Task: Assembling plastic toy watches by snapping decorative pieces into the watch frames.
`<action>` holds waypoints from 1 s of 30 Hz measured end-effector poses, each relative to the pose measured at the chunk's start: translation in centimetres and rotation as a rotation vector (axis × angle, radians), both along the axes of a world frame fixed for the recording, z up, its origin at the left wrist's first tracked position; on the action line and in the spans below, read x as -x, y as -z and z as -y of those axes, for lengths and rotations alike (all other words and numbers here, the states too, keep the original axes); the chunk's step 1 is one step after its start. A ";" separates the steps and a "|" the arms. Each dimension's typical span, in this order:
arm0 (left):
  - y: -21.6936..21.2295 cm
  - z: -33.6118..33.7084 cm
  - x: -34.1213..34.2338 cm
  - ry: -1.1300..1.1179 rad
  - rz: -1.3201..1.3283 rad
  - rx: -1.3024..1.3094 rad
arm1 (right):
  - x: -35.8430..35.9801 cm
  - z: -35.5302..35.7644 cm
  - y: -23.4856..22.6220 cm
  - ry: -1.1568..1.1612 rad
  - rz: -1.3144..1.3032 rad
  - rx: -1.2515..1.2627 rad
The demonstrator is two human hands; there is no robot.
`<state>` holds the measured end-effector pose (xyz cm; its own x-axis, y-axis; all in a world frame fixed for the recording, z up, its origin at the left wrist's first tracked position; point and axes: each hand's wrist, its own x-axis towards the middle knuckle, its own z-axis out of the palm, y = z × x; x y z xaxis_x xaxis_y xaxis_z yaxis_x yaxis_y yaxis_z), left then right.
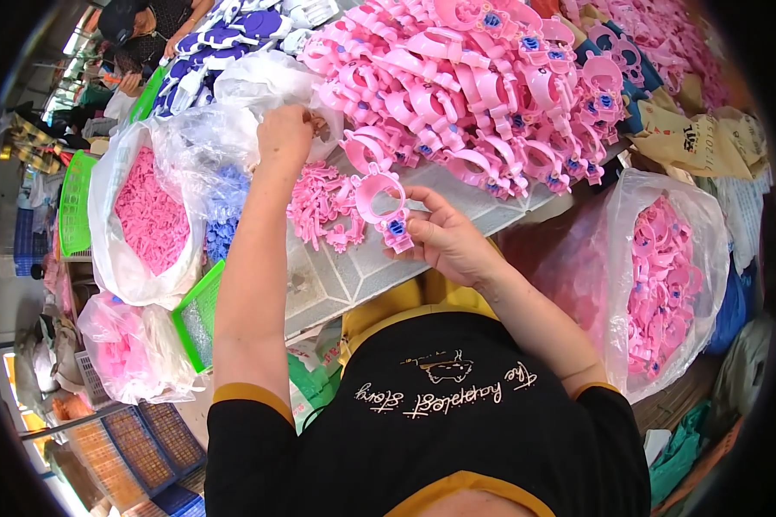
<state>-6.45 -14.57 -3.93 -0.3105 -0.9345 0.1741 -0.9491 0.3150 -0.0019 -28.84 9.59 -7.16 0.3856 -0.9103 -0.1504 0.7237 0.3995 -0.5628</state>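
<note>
A person's bare hands work over a grey bench; the right hand, at the centre of the frame, has its fingers closed on a pink plastic ring piece, gripping the lower end, which bears a blue flower, while the round ring tilts up and left.

The left hand, above and left of centre, has bent fingers beside a crumpled clear plastic bag; whether they grip anything, I cannot tell; just below it lies a small pile of slim pink parts.

A large heap of flowered pink pieces fills the upper centre; at left, a white sack holds small pink bits, with blue parts to its right; at right, a translucent bag holds more pink pieces.
</note>
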 end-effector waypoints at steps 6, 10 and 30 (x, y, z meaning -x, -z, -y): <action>-2.5 -2.8 0.1 -0.026 -0.526 -0.139 | 0.3 -0.2 -0.1 -0.010 -0.021 -0.025; -3.5 -5.6 -0.5 0.094 -0.654 -0.092 | 0.3 0.1 -0.4 -0.008 -0.025 -0.040; -1.3 -3.5 -1.5 0.108 -0.866 -0.191 | 0.5 0.1 -0.2 -0.034 0.046 -0.051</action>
<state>-4.91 -11.10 -2.62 -0.2306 -0.9449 0.2325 -0.5586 0.3242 0.7635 -29.32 9.51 -6.95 0.4234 -0.8884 -0.1777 0.7342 0.4513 -0.5072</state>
